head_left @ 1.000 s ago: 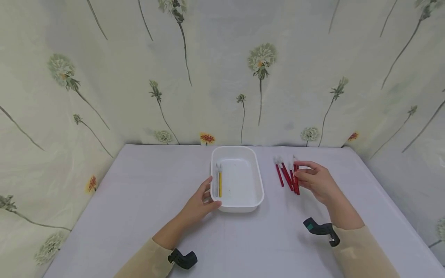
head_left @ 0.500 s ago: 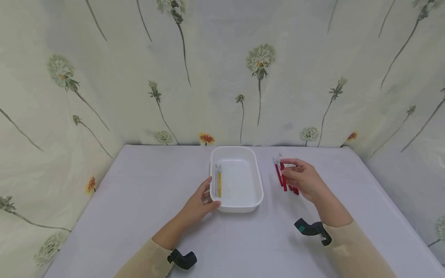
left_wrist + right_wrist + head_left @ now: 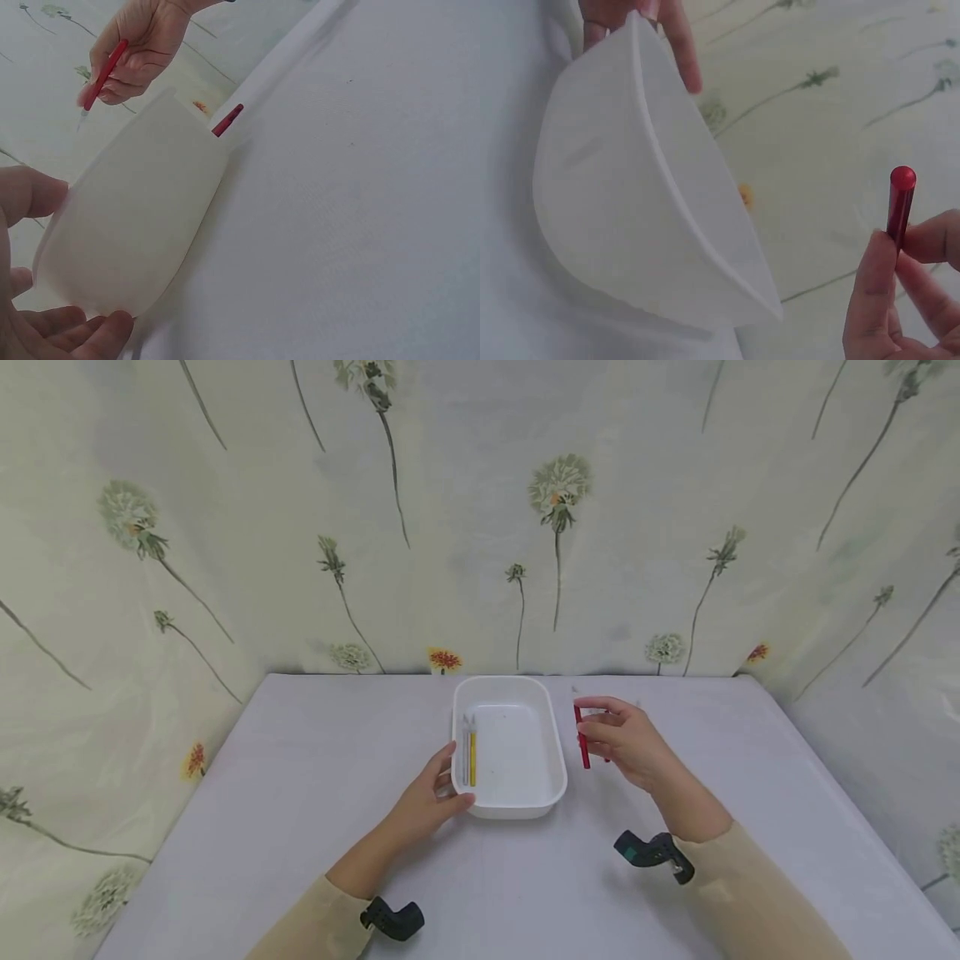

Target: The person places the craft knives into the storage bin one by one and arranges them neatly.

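Note:
A white plastic tray [image 3: 519, 756] stands mid-table. My left hand [image 3: 425, 802] grips its near left corner, thumb at the front rim and fingers along the left wall. Inside, along that wall, a silver craft knife [image 3: 465, 760] and a yellow craft knife [image 3: 473, 760] lie side by side. To the tray's right, my right hand [image 3: 628, 743] pinches a red craft knife [image 3: 582, 745] between thumb and fingertips, raised off the table. In the left wrist view its clear-tipped end points down-left. The right wrist view shows the rounded red handle end [image 3: 902, 180].
More red craft knives lie beyond my right hand, mostly hidden by it; one red handle [image 3: 229, 120] shows past the tray in the left wrist view. A white cloth [image 3: 322, 760] covers the table. A flower-printed backdrop [image 3: 465, 527] rises behind its far edge.
My right hand has lifted one red craft knife from the group and carried it left toward the tray. The left hand and tray stay put.

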`<state>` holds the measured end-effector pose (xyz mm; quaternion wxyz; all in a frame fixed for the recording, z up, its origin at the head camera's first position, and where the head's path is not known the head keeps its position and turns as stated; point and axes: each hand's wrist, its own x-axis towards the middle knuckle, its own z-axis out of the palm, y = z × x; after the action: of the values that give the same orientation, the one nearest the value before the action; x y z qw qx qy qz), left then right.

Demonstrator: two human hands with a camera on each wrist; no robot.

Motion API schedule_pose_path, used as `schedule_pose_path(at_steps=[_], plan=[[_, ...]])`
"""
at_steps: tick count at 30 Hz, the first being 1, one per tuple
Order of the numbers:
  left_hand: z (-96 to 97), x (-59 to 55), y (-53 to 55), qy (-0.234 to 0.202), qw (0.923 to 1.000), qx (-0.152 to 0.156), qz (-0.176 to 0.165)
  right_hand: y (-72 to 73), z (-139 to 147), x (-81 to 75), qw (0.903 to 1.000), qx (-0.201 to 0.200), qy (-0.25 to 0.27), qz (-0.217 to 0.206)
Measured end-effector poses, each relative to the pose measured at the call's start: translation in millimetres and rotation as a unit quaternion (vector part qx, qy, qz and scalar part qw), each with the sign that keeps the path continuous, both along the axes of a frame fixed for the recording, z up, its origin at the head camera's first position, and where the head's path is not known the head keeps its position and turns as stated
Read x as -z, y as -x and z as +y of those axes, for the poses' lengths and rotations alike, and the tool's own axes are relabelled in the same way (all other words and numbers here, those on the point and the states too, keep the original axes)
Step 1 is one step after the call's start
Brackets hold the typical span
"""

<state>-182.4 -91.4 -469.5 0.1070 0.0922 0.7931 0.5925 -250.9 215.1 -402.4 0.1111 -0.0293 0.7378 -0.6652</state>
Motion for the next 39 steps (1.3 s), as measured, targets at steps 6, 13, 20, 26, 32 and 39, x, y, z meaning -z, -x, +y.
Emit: schedule_pose_path(at_steps=[6,13,20,26,32,39], plan=[[1.7,-23.1,-10.1,0.007,0.9999,0.009,-0.003,3.1,-13,-0.2,0.9999,-0.009,0.006,-0.005],[0.7,-6.6,-3.1,0.005,1.0,0.006,0.0,7.4,-33,0.9,0.9996,-0.023,0.007,-0.016],[0.1,10.4,3.2,0.006,1.0,-0.003,0.007,10.2,-53,5.9,0.9988,-0.028,-0.008,-0.038],[-0.2,9.2,2.3,0.005,1.0,-0.006,-0.001,17.3,-69,11.2,0.9974,-0.043,-0.021,-0.054],[-0.8,-3.5,-2.3,-0.005,1.0,0.001,-0.007,27.3,-86,15.8,0.9959,-0.059,-0.023,-0.065],[-2.9,7.8,4.6,-0.019,0.9997,0.008,-0.012,33.5,-103,21.5,0.9936,-0.067,-0.025,-0.087]])
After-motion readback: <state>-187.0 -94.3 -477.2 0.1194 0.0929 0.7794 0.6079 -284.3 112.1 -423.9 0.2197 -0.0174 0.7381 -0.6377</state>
